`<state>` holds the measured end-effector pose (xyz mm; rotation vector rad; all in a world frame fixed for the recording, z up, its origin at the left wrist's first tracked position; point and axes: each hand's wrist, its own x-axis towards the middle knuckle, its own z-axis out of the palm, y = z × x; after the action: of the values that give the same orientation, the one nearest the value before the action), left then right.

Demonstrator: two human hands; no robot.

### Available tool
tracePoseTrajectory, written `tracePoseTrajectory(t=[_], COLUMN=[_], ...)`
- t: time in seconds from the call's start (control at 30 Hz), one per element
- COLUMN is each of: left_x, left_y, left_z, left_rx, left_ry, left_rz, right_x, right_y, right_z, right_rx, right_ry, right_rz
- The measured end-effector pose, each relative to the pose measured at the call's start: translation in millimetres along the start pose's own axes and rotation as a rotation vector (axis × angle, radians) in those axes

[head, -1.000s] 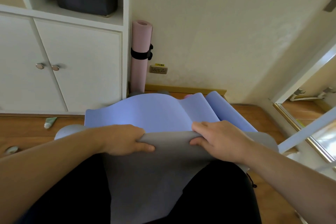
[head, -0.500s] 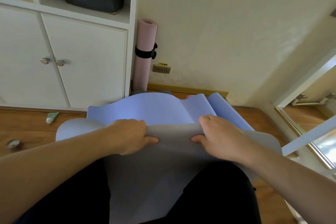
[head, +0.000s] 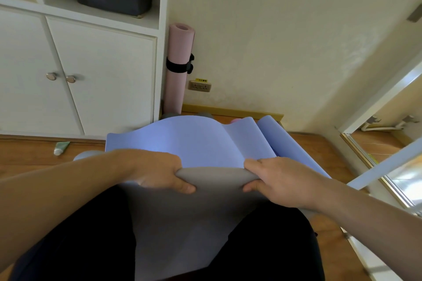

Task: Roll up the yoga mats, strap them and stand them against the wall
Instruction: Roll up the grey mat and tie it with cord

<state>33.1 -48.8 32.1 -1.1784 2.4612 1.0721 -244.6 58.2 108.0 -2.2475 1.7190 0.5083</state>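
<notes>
Blue mat (head: pixel 194 141): matt, smooth foam-like sheet — grey underside. Pink rolled mat (head: pixel 177 52): matt, finely textured, bound by a black fabric strap (head: pixel 179 67). Cabinet doors (head: pixel 100 80): white, faint wood-grain finish; knobs (head: pixel 70 79) of brushed metal. Floor (head: pixel 27 155): glossy wood. Wall (head: pixel 274 41) — rough, matt paint.

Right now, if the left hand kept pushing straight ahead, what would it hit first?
Probably the loose blue hump of the blue-grey foam yoga mat just beyond the left hand; the rolled pink strapped mat stands farther back. Depth is unclear.
</notes>
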Motion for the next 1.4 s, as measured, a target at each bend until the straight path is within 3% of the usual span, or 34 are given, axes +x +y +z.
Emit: tracePoseTrajectory(t=[0.27, 0.57, 0.7, 0.83, 0.9, 1.0, 1.13, 1.4], left_x=[0.6, -7.4, -7.3, 5.7, 10.3, 6.6, -7.9, -20.7], left_y=[3.6, -21.2, -16.9, 1.9, 9.7, 13.6, 9.8, 13.7], left_z=[0.8, 6.3, -0.5, -20.4, -27.0, -26.8, -14.5, -9.2], left_rx=[-0.012, 0.082, 0.36, 0.646, 0.704, 0.769, 0.829, 0.661], left_ry=[-0.054, 0.336, 0.457, 0.842, 0.916, 0.854, 0.688, 0.574], left_rz=[-0.062, 0.142, 0.205, 0.134, 0.076, 0.01, 0.015, 0.123], right_x=[13.5, 10.4, 14.4, 20.2, 24.1, 23.7, 14.3, 0.1], right_y=[9.7, 21.3, 20.8, 13.9, 12.1, 12.5, 8.0, 9.9], right_z=[3.9, 11.3, 7.3, -5.4, -7.9, -7.7, -0.3, -4.7], right_rx=[0.273, 0.535, 0.443, 0.103, -0.056, -0.234, -0.184, -0.133], right_ry=[0.006, 0.247, 0.35, 0.547, 0.69, 0.715, 0.468, 0.374], right_rz=[0.062, 0.027, 0.043, 0.089, 0.051, 0.057, 0.177, 0.217])
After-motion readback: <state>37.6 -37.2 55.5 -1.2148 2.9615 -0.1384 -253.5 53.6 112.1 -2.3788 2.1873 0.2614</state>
